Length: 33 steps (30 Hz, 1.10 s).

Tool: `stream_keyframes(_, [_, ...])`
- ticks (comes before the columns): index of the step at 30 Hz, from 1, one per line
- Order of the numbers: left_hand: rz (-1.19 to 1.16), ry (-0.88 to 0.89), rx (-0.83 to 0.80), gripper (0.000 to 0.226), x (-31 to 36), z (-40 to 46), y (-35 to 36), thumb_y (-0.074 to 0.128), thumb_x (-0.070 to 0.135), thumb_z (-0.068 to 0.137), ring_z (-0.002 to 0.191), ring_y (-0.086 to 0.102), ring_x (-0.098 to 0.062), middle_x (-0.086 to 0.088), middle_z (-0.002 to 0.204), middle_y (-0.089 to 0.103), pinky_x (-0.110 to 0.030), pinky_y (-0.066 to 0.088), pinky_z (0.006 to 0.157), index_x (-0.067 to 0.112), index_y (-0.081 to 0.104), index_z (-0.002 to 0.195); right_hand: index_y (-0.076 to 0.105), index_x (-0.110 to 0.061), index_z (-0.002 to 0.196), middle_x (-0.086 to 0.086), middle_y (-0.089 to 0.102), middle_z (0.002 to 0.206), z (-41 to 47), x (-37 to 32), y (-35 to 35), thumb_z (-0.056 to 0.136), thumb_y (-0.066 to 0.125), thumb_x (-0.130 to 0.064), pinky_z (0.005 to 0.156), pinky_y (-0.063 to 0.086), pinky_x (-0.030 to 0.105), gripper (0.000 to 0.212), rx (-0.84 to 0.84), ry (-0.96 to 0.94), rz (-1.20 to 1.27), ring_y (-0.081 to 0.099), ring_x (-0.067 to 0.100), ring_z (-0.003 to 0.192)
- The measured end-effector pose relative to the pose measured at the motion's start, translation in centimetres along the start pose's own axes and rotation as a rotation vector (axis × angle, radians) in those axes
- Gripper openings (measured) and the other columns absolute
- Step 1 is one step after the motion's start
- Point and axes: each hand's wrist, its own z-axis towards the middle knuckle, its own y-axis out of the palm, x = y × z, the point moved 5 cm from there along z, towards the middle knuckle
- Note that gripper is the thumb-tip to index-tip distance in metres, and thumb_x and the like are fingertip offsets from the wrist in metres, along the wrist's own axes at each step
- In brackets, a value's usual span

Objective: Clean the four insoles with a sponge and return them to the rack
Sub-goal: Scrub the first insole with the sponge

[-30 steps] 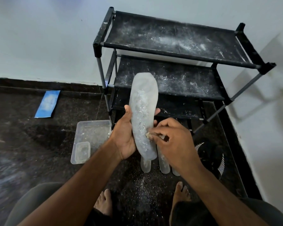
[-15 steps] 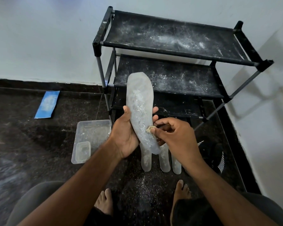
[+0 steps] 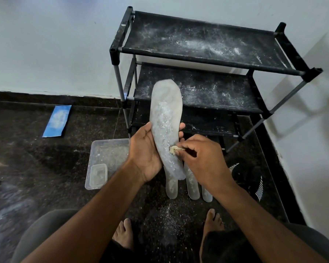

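Observation:
My left hand (image 3: 145, 149) grips a pale grey insole (image 3: 166, 118) from behind, toe end up, its face streaked with white powder. My right hand (image 3: 203, 158) pinches a small yellowish sponge (image 3: 174, 149) and presses it against the insole's lower half. Three more insoles (image 3: 192, 183) lie side by side on the dark floor below my hands, partly hidden by them. The black three-shelf rack (image 3: 213, 59) stands just behind, its fabric shelves dusted white and bare.
A clear plastic tray (image 3: 106, 154) with a small tub inside sits on the floor to the left. A blue card (image 3: 57, 120) lies further left by the wall. A black shoe (image 3: 247, 179) rests at right. My bare feet (image 3: 213, 219) stand below; powder speckles the floor.
My right hand has slid the sponge leftward across the insole's lower half. The insole's toe end has tilted slightly left, still held by my left hand.

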Motion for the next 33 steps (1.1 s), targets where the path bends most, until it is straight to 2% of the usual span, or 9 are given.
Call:
stream_keyframes(3, [-0.004, 0.022, 0.017, 0.059, 0.5, 0.0, -0.2, 0.024, 0.038, 0.107, 0.107, 0.065, -0.029, -0.025, 0.135, 0.065, -0.046, 0.047, 0.104, 0.003, 0.058, 0.141, 0.078, -0.017, 0.095, -0.007, 0.067, 0.091, -0.4, 0.0, 0.7, 0.085, 0.075, -0.019, 0.081, 0.051, 0.024, 0.01, -0.199, -0.021, -0.031, 0.062, 0.003, 0.084])
stream_keyframes(5, [-0.008, 0.012, 0.028, 0.06, 0.5, 0.0, -0.4, 0.024, 0.039, 0.106, 0.103, 0.065, -0.028, -0.024, 0.136, 0.065, -0.045, 0.049, 0.1, 0.003, 0.058, 0.141, 0.079, -0.017, 0.093, -0.009, 0.067, 0.09, -0.6, -0.4, 0.7, 0.084, 0.076, -0.017, 0.081, 0.052, 0.025, 0.01, -0.257, -0.071, -0.01, 0.062, 0.002, 0.084])
stream_keyframes(9, [-0.006, -0.028, 0.012, 0.06, 0.3, -0.4, 0.1, 0.026, 0.04, 0.106, 0.114, 0.062, -0.033, -0.027, 0.137, 0.063, -0.048, 0.046, 0.108, 0.004, 0.058, 0.142, 0.077, -0.017, 0.099, -0.007, 0.062, 0.09, 0.0, -1.0, 0.3, 0.086, 0.075, -0.022, 0.076, 0.044, 0.011, 0.014, -0.108, -0.122, -0.052, 0.057, 0.004, 0.083])
stream_keyframes(14, [-0.022, -0.022, -0.008, 0.06, 0.8, -0.5, -0.2, 0.024, 0.037, 0.107, 0.11, 0.064, -0.03, -0.026, 0.14, 0.061, -0.044, 0.049, 0.103, 0.001, 0.054, 0.144, 0.078, -0.019, 0.096, -0.01, 0.057, 0.092, -1.4, -1.7, 1.5, 0.084, 0.075, -0.024, 0.082, 0.041, 0.019, 0.014, -0.277, -0.217, -0.135, 0.049, 0.009, 0.092])
stream_keyframes(19, [-0.033, -0.036, -0.041, 0.061, 0.4, -0.9, 0.1, 0.024, 0.038, 0.106, 0.111, 0.065, -0.03, -0.024, 0.141, 0.061, -0.043, 0.055, 0.099, -0.001, 0.058, 0.139, 0.075, -0.014, 0.1, -0.004, 0.064, 0.095, -0.9, -2.6, 1.1, 0.086, 0.072, -0.015, 0.083, 0.041, 0.02, 0.015, -0.074, -0.296, -0.172, 0.052, 0.012, 0.091])
stream_keyframes(25, [-0.077, -0.06, -0.088, 0.065, 0.8, -0.6, -0.1, 0.024, 0.039, 0.106, 0.104, 0.063, -0.027, -0.023, 0.143, 0.058, -0.04, 0.051, 0.098, -0.004, 0.05, 0.147, 0.076, -0.013, 0.104, -0.002, 0.066, 0.098, -2.3, -3.1, 2.3, 0.087, 0.069, -0.012, 0.086, 0.051, 0.032, 0.018, -0.187, -0.388, -0.061, 0.061, 0.013, 0.096])
stream_keyframes(27, [-0.027, -0.077, -0.12, 0.063, 0.5, -0.8, 0.1, 0.024, 0.039, 0.106, 0.111, 0.064, -0.029, -0.023, 0.144, 0.058, -0.039, 0.053, 0.101, -0.002, 0.053, 0.144, 0.076, -0.011, 0.104, 0.0, 0.064, 0.097, -1.8, -3.1, 2.1, 0.087, 0.07, -0.011, 0.089, 0.049, 0.027, 0.018, -0.104, -0.387, -0.084, 0.057, 0.011, 0.096])
stream_keyframes(30, [0.024, -0.093, -0.149, 0.063, 0.3, -1.3, 0.7, 0.024, 0.04, 0.108, 0.114, 0.067, -0.031, -0.025, 0.141, 0.061, -0.038, 0.054, 0.101, -0.001, 0.055, 0.143, 0.076, -0.004, 0.096, 0.005, 0.063, 0.093, -1.4, -4.1, 1.7, 0.086, 0.068, -0.007, 0.089, 0.039, 0.009, 0.013, -0.013, -0.362, 0.03, 0.051, 0.007, 0.093])
stream_keyframes(33, [0.005, -0.09, -0.17, 0.063, 0.9, -1.5, 0.7, 0.024, 0.04, 0.108, 0.102, 0.069, -0.029, -0.024, 0.142, 0.06, -0.038, 0.057, 0.094, -0.002, 0.057, 0.142, 0.078, -0.012, 0.098, -0.003, 0.06, 0.091, -2.5, -4.6, 2.4, 0.089, 0.067, -0.015, 0.082, 0.041, 0.016, 0.014, -0.19, -0.43, -0.06, 0.05, 0.008, 0.092])
